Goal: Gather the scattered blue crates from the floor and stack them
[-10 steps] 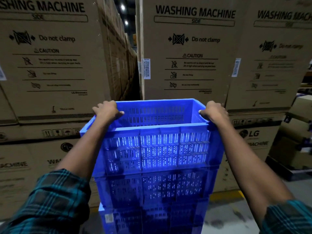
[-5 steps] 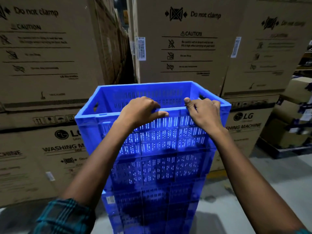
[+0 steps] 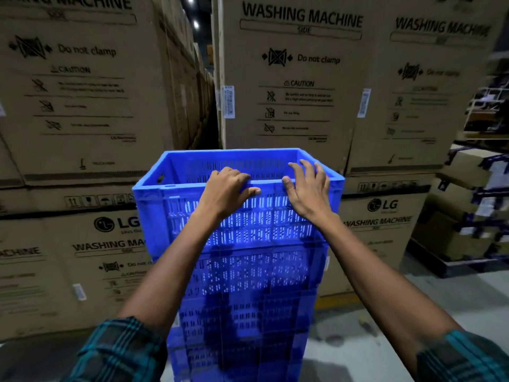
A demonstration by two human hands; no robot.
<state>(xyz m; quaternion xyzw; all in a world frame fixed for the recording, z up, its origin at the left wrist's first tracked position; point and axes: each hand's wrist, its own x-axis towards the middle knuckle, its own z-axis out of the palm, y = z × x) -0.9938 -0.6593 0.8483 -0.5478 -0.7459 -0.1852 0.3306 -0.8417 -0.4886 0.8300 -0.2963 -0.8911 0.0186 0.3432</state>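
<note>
A tall stack of blue slotted crates (image 3: 248, 285) stands right in front of me. The top crate (image 3: 165, 210) sits turned slightly askew on the ones below, hollow side up and with nothing in it. My left hand (image 3: 228, 191) curls over the middle of its near rim, thumb along the front. My right hand (image 3: 308, 188) rests on the same rim further right, its fingers spread and reaching over the edge. The foot of the stack is hidden below the frame.
Big brown washing machine cartons (image 3: 297, 78) are stacked close behind and to the left (image 3: 77, 106), with a dark narrow gap (image 3: 205, 111) between them. Smaller taped boxes on a pallet (image 3: 465, 216) stand at the right. Grey floor with a yellow line (image 3: 334, 301) lies to the right.
Both hands left the crate's side rims and came together on its near rim. Since half a second ago, my right hand's fingers have spread apart.
</note>
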